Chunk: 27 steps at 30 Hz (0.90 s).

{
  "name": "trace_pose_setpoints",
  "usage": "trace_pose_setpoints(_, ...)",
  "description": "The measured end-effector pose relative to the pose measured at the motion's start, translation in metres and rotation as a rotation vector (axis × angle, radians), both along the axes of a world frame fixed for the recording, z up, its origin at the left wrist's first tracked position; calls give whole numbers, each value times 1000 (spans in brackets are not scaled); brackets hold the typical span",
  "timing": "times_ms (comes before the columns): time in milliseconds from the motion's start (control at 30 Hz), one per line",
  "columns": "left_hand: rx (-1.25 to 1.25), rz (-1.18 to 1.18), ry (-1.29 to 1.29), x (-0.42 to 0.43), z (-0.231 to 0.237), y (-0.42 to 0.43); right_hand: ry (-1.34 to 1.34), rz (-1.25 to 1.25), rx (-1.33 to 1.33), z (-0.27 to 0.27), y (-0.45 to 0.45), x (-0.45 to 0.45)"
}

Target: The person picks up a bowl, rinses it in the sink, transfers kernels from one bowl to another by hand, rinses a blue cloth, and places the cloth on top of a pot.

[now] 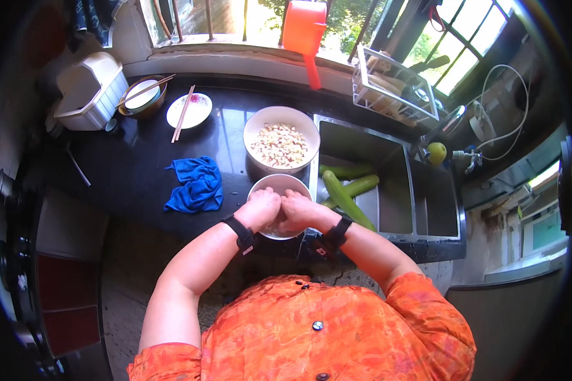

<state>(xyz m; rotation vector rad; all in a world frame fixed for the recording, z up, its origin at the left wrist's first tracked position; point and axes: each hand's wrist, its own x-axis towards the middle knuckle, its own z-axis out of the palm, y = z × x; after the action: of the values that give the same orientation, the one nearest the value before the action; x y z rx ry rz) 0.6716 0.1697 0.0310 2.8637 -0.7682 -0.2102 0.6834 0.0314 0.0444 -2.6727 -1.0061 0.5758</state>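
Note:
My left hand (261,208) and my right hand (299,209) meet over a small round bowl (280,181) at the counter's front edge. The fingers of both are bent inward with the tips together, and whether they pinch anything is hidden. Something pale, possibly liquid, shows low in this bowl beneath my hands. Right behind it stands a larger cream-coloured bowl (260,123). A layer of small cream and reddish pieces (281,146), perhaps nuts or beans, covers its bottom. A dark band is around each wrist.
To the right, several long green gourds (344,200) lie in a steel sink (362,143). On the dark counter (124,166) are a crumpled blue cloth (195,185), a white plate (198,114) with chopsticks, and stacked bowls (143,97). An orange dipper (305,28) hangs at the window.

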Motion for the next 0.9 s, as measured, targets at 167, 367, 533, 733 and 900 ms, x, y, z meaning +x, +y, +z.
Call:
trace_pose_setpoints(167,49,-36,307,10,16,-2,117,-63,-28,3,2,-5)
trace_pose_setpoints(367,-187,128,266,8,-26,-4,113,-342,169,-6,22,-19)
trace_pose_setpoints(533,-489,481,579,5,-16,-8,127,-440,279,-45,7,-3)
trace_pose_setpoints(733,-636,269,351,-8,1,1,1119,-867,1257,-16,-1,-16)
trace_pose_setpoints(900,-622,171,179,-40,38,-16,1199,-1206,1382,-12,9,-19)
